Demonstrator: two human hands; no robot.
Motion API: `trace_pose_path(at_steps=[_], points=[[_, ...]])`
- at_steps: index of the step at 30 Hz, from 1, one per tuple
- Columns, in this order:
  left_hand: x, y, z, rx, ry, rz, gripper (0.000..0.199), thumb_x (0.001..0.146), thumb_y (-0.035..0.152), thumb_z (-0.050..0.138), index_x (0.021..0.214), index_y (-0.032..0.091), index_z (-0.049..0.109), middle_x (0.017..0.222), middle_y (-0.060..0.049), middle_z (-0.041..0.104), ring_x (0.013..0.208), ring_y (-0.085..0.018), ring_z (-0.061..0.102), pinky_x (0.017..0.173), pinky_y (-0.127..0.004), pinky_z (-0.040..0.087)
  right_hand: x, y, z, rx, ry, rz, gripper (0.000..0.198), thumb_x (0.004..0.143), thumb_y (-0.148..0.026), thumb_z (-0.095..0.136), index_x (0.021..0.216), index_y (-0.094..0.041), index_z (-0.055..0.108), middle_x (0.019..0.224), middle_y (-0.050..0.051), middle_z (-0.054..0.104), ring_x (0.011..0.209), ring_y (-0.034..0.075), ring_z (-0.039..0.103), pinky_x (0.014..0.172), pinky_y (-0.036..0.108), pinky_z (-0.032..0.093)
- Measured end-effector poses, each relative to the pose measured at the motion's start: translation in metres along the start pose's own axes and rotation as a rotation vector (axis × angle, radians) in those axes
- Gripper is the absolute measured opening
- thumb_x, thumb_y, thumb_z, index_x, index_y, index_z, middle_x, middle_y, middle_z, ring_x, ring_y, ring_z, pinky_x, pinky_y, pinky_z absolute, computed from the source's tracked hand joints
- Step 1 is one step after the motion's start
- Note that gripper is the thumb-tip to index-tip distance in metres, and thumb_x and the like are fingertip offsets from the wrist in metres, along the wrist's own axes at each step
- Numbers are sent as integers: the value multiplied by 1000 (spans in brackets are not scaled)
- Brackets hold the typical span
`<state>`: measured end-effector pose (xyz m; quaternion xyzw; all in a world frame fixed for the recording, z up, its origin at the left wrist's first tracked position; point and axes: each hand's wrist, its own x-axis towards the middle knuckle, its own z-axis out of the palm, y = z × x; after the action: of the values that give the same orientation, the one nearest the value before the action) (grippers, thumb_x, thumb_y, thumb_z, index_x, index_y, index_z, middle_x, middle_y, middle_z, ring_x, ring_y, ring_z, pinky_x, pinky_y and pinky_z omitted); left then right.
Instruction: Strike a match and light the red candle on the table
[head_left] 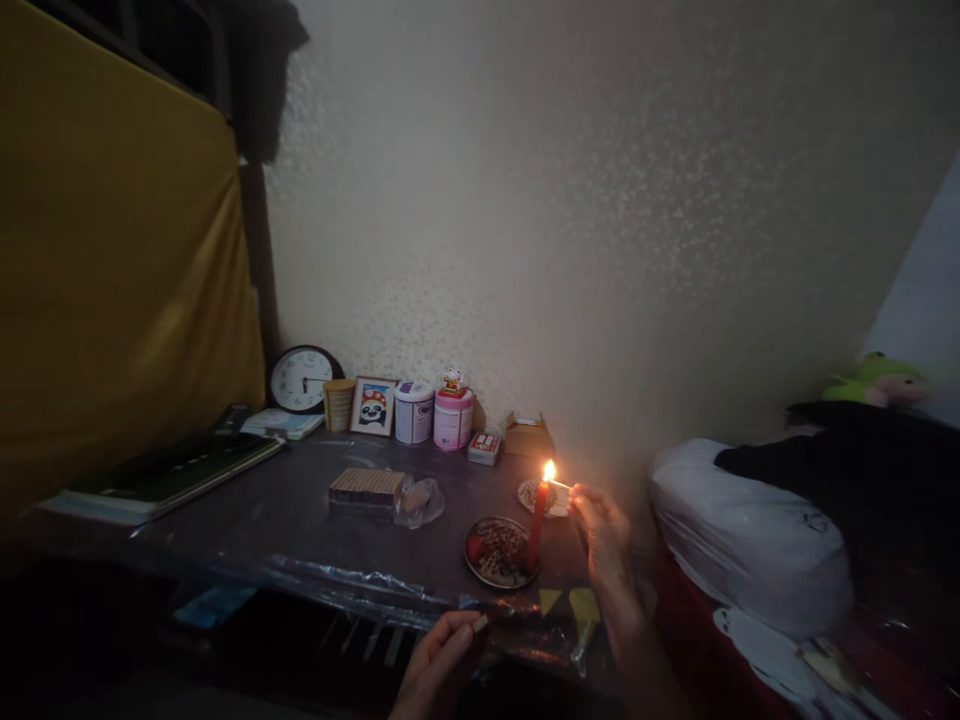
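A red candle (538, 525) stands with a slight tilt at the right side of a small round metal plate (480, 577), a flame at its top. Wax-like red bits lie on the plate. My right hand (606, 530) pinches a thin matchstick (561, 486), whose far end meets the flame; whether the match itself burns I cannot tell. Low in front of the table edge, my left hand (442, 655) is closed round a small matchbox (481, 623), mostly hidden by the fingers. Behind the candle lies a second small plate (527, 493) with pale pieces on it.
A block of stacked matchboxes (366, 490) and crumpled clear plastic (420, 502) lie on the plastic-covered table (300, 545). Along the wall stand a clock (304, 380), a framed panda picture (373, 406), two tubs (453, 420) and a cardboard box (528, 434). White bags (750, 530) bulge at right.
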<state>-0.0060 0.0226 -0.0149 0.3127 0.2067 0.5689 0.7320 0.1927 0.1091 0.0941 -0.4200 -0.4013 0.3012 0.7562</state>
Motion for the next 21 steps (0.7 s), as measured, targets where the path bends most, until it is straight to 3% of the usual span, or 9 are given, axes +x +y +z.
trace_pose_path(at_steps=[5,7,10,13,14,16,21], points=[[-7,9,6,-8,9,-33,29,65,39,73,82,16,70,86,-10,73,88,-22,64,84,-33,42,2,-23,-9,23,-81,47,19,57,-30,75,67,-19,64,66,-3,65,61,13,60,62,29,50],[-10,12,8,0,22,-48,26,65,38,74,81,17,70,83,-7,72,85,-19,63,82,-30,42,3,-55,-19,48,-120,42,19,62,-31,74,70,-17,63,70,-1,65,63,13,60,62,31,50],[-12,11,10,-13,33,-48,24,64,37,75,77,18,70,78,-5,70,80,-17,61,76,-27,43,4,-115,-45,126,-143,-28,12,63,-35,72,65,-27,64,70,0,62,62,14,56,58,33,46],[-10,5,10,-65,42,-45,26,63,38,75,76,17,69,75,-5,68,77,-18,60,74,-28,43,5,-150,-74,242,-73,-222,20,74,-43,60,59,-31,57,61,-1,57,50,8,45,51,32,33],[-9,3,9,-74,42,-47,26,64,38,75,76,17,69,75,-5,68,76,-17,60,73,-28,42,6,-149,-82,214,-18,-278,28,78,-51,52,58,-31,57,61,1,57,49,9,44,50,32,31],[-6,-1,7,-70,22,-58,25,64,38,75,76,17,69,72,-4,67,73,-17,59,70,-27,42,12,-130,-94,-148,-5,-181,37,72,-58,52,49,-29,54,53,3,56,47,12,45,48,32,31],[-1,-7,-3,-50,11,-75,26,61,38,77,75,18,69,74,-4,69,71,-16,60,73,-28,41,31,-79,-112,-361,58,-114,20,42,-33,80,49,-25,63,47,1,60,48,17,51,49,31,37]])
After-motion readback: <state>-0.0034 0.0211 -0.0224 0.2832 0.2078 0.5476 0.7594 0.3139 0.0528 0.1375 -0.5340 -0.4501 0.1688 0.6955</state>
